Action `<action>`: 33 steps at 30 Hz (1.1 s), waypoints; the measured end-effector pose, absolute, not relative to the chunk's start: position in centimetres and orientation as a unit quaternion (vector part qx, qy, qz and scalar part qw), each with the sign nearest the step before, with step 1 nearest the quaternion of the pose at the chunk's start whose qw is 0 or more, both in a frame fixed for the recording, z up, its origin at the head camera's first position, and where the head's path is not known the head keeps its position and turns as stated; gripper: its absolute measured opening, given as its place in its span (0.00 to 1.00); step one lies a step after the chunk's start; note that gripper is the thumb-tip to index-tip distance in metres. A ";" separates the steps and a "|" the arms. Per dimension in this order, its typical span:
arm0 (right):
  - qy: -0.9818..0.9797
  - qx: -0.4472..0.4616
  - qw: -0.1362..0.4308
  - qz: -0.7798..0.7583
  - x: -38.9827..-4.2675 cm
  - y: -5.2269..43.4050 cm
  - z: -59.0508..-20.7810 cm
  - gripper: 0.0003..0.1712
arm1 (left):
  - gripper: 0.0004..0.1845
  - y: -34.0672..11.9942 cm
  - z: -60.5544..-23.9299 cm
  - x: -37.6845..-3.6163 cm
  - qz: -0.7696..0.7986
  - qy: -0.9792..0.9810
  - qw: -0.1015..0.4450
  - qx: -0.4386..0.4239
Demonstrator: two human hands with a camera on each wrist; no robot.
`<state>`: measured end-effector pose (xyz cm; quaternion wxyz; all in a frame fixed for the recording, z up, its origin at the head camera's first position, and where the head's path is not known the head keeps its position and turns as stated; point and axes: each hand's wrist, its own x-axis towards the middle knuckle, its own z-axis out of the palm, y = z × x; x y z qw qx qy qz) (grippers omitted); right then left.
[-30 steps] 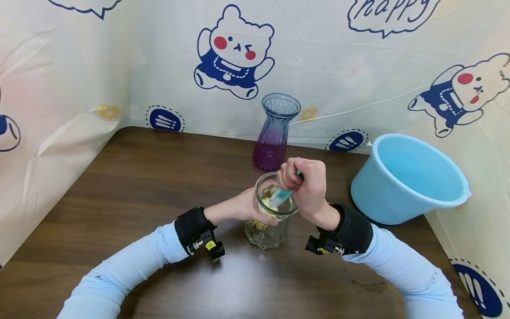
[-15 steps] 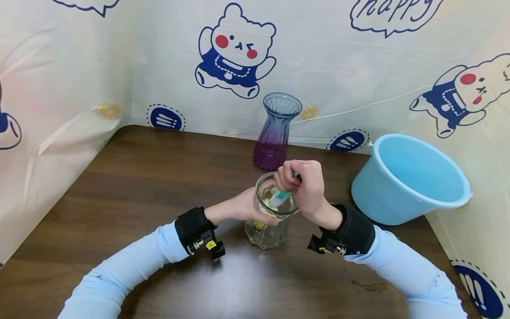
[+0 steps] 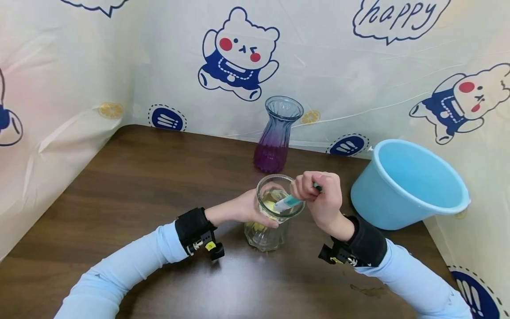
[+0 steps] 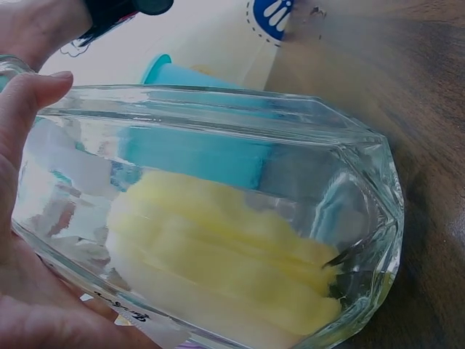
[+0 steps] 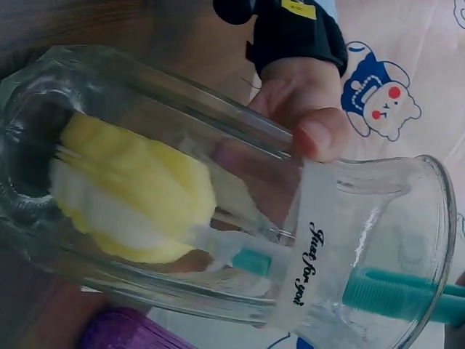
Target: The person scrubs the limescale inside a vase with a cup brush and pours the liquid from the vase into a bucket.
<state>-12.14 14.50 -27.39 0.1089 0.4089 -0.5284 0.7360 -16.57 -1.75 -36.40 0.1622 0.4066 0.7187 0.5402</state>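
A clear glass vase [image 3: 266,241] with a flared rim is tilted over the table. Around its neck my left hand [image 3: 245,207] keeps hold, the thumb [image 4: 43,91] pressed to the glass in the left wrist view. Inside the vase is the yellow and white sponge head [image 5: 138,189] of a bottle brush with a teal handle [image 3: 291,201]. My right hand [image 3: 318,195] grips that handle just above the rim, fingers curled round it. A pale band with black lettering [image 5: 301,254] circles the vase's neck.
Behind the clear vase stands a blue-to-purple glass vase [image 3: 275,141]. A light blue bucket [image 3: 374,195] stands tilted at the right. Patterned sheeting [image 3: 326,57] walls off the back and sides of the brown wooden table [image 3: 99,212].
My right hand has shifted to the right and a little lower, and the brush handle leans further toward the right rim. The left hand and the clear vase have hardly moved.
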 end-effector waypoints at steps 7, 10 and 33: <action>-0.520 0.385 0.125 0.753 -12.2 14.6 -26.7 0.19 | 0.39 -1.5 -36.3 -16.5 0.543 0.712 0.162 0.416; -0.522 0.377 0.114 0.756 -12.1 14.7 -25.9 0.19 | 0.39 -1.4 -36.3 -16.5 0.539 0.717 0.161 0.412; -0.407 0.386 0.048 0.827 -10.2 17.9 -19.1 0.17 | 0.42 -1.4 -36.2 -16.6 0.541 0.722 0.166 0.397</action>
